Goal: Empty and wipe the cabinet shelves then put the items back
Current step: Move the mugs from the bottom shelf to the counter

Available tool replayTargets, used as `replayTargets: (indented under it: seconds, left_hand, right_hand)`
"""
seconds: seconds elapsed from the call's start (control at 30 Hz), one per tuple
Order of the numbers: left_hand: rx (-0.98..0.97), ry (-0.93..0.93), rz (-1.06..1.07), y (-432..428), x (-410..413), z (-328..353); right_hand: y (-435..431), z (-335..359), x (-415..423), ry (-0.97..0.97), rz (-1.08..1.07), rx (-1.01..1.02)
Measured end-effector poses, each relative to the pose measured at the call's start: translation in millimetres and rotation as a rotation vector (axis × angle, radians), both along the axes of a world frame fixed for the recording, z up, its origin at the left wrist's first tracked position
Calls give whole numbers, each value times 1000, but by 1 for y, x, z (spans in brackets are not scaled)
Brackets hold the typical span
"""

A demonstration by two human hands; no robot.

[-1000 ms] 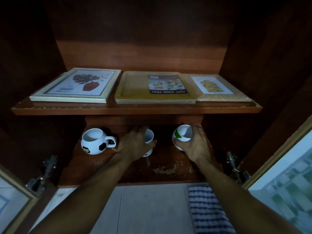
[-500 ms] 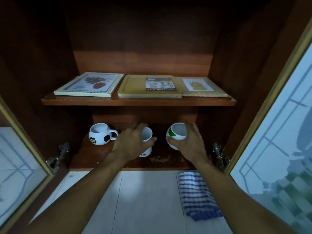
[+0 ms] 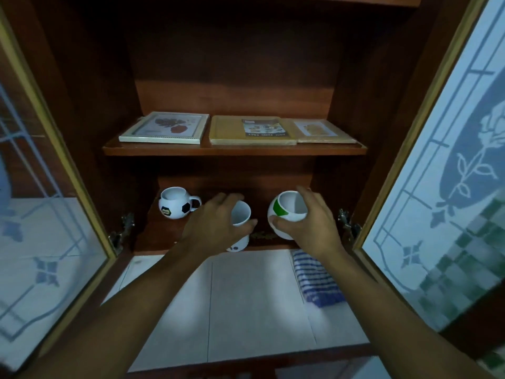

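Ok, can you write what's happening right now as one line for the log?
left hand: grips white mug | right hand: grips green-marked mug | football mug: on lower shelf | striped cloth: on tiled counter

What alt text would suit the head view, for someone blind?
The left hand grips a white mug and the right hand a green-marked mug at an open cabinet's lower shelf, beside a football mug. The upper shelf holds a picture frame, a tray and a board; a striped cloth lies below.
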State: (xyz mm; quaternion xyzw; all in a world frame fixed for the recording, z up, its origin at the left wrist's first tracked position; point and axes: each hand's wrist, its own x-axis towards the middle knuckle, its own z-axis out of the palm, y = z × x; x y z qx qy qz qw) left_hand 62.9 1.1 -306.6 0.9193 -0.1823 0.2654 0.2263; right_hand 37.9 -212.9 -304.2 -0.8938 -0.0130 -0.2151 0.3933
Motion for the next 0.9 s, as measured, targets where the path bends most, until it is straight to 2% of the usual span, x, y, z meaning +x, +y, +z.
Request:
replayTargets:
  seconds: [0.53, 0.9]
  left_hand:
    - [10, 34, 12, 41, -105, 4]
    - [48, 132, 52, 59, -221, 1]
  right_hand:
    - [29, -8, -113, -4, -11, 44]
    - [48, -8, -206, 26, -36, -19]
